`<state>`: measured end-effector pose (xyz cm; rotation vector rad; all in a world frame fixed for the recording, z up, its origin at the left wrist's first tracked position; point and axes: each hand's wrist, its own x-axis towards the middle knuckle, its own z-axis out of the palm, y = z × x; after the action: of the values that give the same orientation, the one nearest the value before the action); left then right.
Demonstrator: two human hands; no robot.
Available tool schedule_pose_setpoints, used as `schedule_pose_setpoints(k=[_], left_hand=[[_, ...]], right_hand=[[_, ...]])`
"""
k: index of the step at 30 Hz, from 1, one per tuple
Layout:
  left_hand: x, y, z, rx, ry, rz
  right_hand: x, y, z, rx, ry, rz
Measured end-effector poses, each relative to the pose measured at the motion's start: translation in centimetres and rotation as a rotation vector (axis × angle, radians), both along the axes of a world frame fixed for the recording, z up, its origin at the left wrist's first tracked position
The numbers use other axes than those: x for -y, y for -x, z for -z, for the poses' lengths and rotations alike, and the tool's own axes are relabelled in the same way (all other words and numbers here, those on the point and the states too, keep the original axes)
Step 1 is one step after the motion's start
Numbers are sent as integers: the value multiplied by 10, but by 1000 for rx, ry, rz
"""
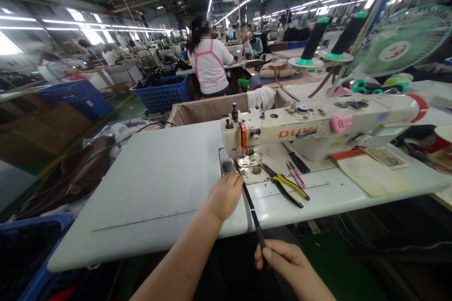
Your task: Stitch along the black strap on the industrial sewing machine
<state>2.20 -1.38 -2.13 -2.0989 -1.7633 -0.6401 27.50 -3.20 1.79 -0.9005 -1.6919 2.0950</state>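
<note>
Nearest, the right hand (278,256) pinches a thin black strip (259,230) between thumb and fingers, just off the front edge of the desk (169,174). The strip runs up over that edge toward the sewing machine (318,122), with one small white mark on it. If the right hand pulls too hard or lets the strip twist, it could go in crooked. The front edge could rub it too, since it bends there. Farther in, the left hand (226,193) rests by the strip with its fingers bunched close together; I can't tell if it is pinching the strip or only pressing it. Those fingertips are very near the presser foot (250,151), so they could get hurt if the machine ran while they were there. To the right of the strip, the yellow and black pliers (282,184) point their tips at the foot. A bump could push them into the strip or under the foot. The pink snips (295,175) lie just beyond, and their sharp points could poke a hand that slid over. Past the desk's back edge, two black thread cones (314,40) stand near a green fan (399,47); a strong wind might tangle loose thread.
</note>
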Motion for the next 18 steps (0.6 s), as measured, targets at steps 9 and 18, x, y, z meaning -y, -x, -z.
schedule_pose_setpoints(k=[9,18], left_hand=[[0,0,0,-18,-24,4],[1,0,-2,-30,5,0]], right_hand=[[0,3,-5,-13,76,-8],[1,-3,-5,-21,61,-28]])
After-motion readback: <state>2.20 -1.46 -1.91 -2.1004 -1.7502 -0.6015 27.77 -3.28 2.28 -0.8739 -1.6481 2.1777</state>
